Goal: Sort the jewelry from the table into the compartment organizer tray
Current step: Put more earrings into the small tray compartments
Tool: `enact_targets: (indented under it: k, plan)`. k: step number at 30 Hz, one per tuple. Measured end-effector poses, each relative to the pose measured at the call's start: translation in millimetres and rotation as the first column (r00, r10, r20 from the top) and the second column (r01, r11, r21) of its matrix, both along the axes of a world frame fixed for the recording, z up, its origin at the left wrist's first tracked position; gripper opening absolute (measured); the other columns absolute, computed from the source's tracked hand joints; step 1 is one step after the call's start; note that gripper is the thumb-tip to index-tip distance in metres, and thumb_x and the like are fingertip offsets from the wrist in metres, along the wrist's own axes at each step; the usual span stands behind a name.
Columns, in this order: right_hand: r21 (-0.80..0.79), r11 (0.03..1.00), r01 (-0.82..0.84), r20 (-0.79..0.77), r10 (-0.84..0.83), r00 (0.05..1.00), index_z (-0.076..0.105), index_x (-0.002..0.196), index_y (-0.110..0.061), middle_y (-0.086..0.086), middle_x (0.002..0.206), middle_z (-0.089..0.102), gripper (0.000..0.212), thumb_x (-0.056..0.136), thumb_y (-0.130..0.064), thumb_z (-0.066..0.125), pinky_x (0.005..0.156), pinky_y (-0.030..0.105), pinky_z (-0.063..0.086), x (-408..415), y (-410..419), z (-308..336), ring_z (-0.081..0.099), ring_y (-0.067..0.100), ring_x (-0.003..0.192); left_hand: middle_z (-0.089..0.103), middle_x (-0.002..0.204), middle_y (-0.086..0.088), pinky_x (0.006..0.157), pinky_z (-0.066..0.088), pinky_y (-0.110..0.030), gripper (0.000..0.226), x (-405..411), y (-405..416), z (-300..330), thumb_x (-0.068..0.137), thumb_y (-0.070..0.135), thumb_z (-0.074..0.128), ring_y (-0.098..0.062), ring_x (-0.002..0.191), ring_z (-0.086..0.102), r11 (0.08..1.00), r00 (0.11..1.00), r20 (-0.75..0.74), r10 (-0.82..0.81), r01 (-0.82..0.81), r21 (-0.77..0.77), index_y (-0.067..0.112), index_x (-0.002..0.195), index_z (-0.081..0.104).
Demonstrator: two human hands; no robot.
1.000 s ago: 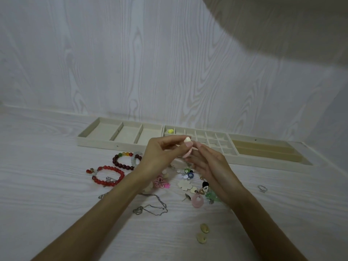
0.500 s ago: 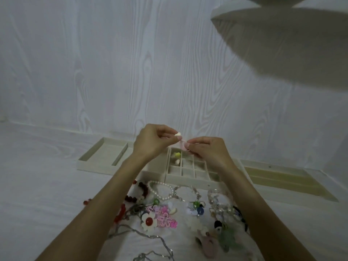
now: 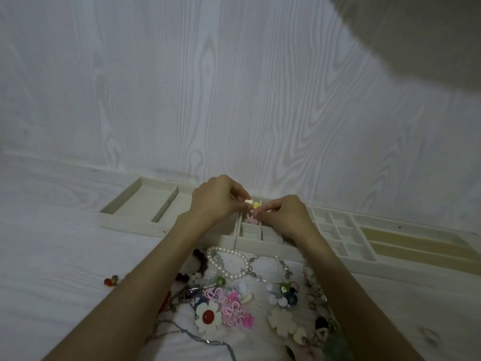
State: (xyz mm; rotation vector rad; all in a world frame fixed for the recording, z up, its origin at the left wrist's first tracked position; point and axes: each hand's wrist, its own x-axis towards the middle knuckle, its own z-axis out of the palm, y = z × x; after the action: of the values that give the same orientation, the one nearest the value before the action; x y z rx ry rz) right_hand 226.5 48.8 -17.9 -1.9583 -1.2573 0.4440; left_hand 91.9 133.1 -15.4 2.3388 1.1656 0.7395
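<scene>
A small cream piece (image 3: 249, 201) is pinched in the left hand (image 3: 217, 198) fingers above the tray (image 3: 166, 225), beside a yellow bead (image 3: 256, 204). The right hand (image 3: 285, 213) fingers are together on a pink piece (image 3: 252, 219) over a small compartment. Loose jewelry lies on the counter (image 3: 65, 269) near the tray: a pearl bracelet (image 3: 229, 264), pink flowers (image 3: 234, 308), a white flower (image 3: 208, 317).

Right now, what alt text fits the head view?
Two hands, left and right, pinch small pieces over the small compartments of a cream tray. Loose jewelry lies on the table nearer the camera: a pearl bracelet and flower charms.
</scene>
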Motion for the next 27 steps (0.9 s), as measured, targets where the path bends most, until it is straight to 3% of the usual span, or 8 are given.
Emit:
enact_targets:
  k: [5,9,12,14,17,21,24,27]
  plan:
    - [-0.069,0.998,-0.004,0.094,0.011,0.996,0.076,0.074,-0.026,-0.003,0.061,0.062,0.007,0.074,-0.033,0.076,0.055,0.026,0.040,-2.9,0.4,0.4,0.058,0.018,0.059,0.069,0.080,0.014,0.057,0.039,-0.020,0.020,1.4,-2.7,2.6,0.074,0.045,0.076,-0.004,0.080,0.064,1.000,0.999,-0.054,-0.004,0.005,0.024,0.032,0.089,0.073]
    - [-0.103,0.994,-0.023,0.289,0.052,0.956,0.076,0.087,-0.028,-0.003,0.066,0.063,0.013,0.081,-0.036,0.068,0.051,0.023,0.037,-4.6,-0.4,4.5,0.061,0.018,0.069,0.070,0.082,0.013,0.061,0.040,-0.022,0.018,1.2,-4.6,5.5,0.072,0.041,0.078,-0.005,0.083,0.064,0.998,0.995,-0.103,0.018,-0.010,0.069,0.031,0.086,0.073]
    - [-0.189,0.980,-0.065,0.440,0.143,0.887,0.074,0.099,-0.033,0.000,0.089,0.071,0.019,0.088,-0.031,0.058,0.070,0.028,0.043,-7.9,-2.4,13.1,0.062,0.019,0.082,0.071,0.087,0.012,0.063,0.040,-0.023,0.022,2.3,-7.7,7.6,0.071,0.043,0.079,-0.007,0.085,0.064,0.994,0.989,-0.143,0.034,-0.019,0.107,0.030,0.088,0.073]
    - [-0.229,0.971,-0.067,0.542,0.185,0.820,0.072,0.103,-0.035,0.001,0.105,0.069,0.025,0.090,-0.023,0.054,0.085,0.031,0.039,-9.8,-4.5,19.2,0.060,0.021,0.096,0.072,0.091,0.010,0.063,0.039,-0.023,0.026,4.2,-9.7,8.8,0.070,0.045,0.079,-0.009,0.087,0.063,0.989,0.983,-0.175,0.050,-0.025,0.142,0.030,0.090,0.074]
    - [-0.220,0.975,-0.036,0.555,0.155,0.817,0.071,0.105,-0.034,0.001,0.112,0.067,0.030,0.091,-0.015,0.051,0.089,0.031,0.038,-6.3,-9.1,29.0,0.059,0.020,0.100,0.070,0.095,0.009,0.065,0.036,-0.024,0.031,7.0,-12.1,9.5,0.066,0.049,0.080,-0.012,0.089,0.060,0.987,0.974,-0.217,0.073,-0.039,0.158,0.032,0.091,0.074]
    - [-0.229,0.972,-0.046,0.520,0.163,0.838,0.073,0.100,-0.033,0.001,0.107,0.069,0.034,0.091,-0.013,0.048,0.076,0.026,0.036,-2.1,-13.2,35.2,0.052,0.013,0.075,0.067,0.086,0.009,0.055,0.033,-0.022,0.030,9.3,-13.3,5.8,0.066,0.047,0.080,-0.008,0.080,0.052,0.991,0.980,-0.179,0.089,-0.068,0.117,0.032,0.092,0.075]
    - [-0.299,0.952,-0.072,0.509,0.223,0.831,0.072,0.096,-0.038,0.001,0.110,0.069,0.039,0.089,-0.010,0.046,0.076,0.027,0.036,-5.8,-11.7,31.0,0.058,0.018,0.082,0.056,0.069,0.012,0.048,0.028,-0.020,0.028,10.0,-14.5,2.2,0.069,0.043,0.080,-0.007,0.073,0.050,0.993,0.986,-0.125,0.111,-0.106,0.050,0.032,0.094,0.075]
    - [-0.351,0.933,-0.081,0.520,0.266,0.812,0.072,0.097,-0.040,0.001,0.117,0.066,0.039,0.091,-0.011,0.046,0.082,0.029,0.036,-8.4,-9.3,26.0,0.060,0.021,0.093,0.061,0.081,0.011,0.050,0.027,-0.019,0.029,10.2,-14.3,-0.1,0.067,0.041,0.082,-0.008,0.078,0.051,0.990,0.986,-0.092,0.141,-0.139,0.024,0.031,0.093,0.075]
